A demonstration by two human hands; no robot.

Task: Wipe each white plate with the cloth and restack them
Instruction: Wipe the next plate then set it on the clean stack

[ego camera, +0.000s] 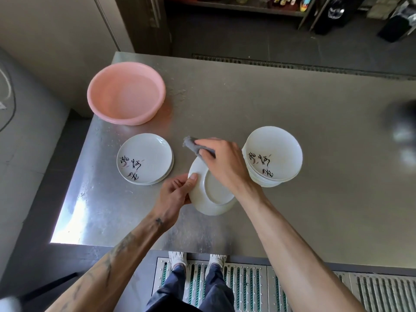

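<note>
My left hand (177,194) grips the left rim of a white plate (212,195), which is tilted with its underside facing me above the steel table. My right hand (221,163) holds a grey cloth (195,147) against the plate's far edge. A short stack of white plates (145,159) with black brush lettering lies to the left. A taller stack of the same plates (273,155) stands to the right, just beside my right hand.
A pink plastic basin (126,93) sits at the table's back left corner. The steel table (315,176) stretches right; a blurred dark object (403,129) shows at the right edge. My feet stand on a floor grate (247,287) below the table's near edge.
</note>
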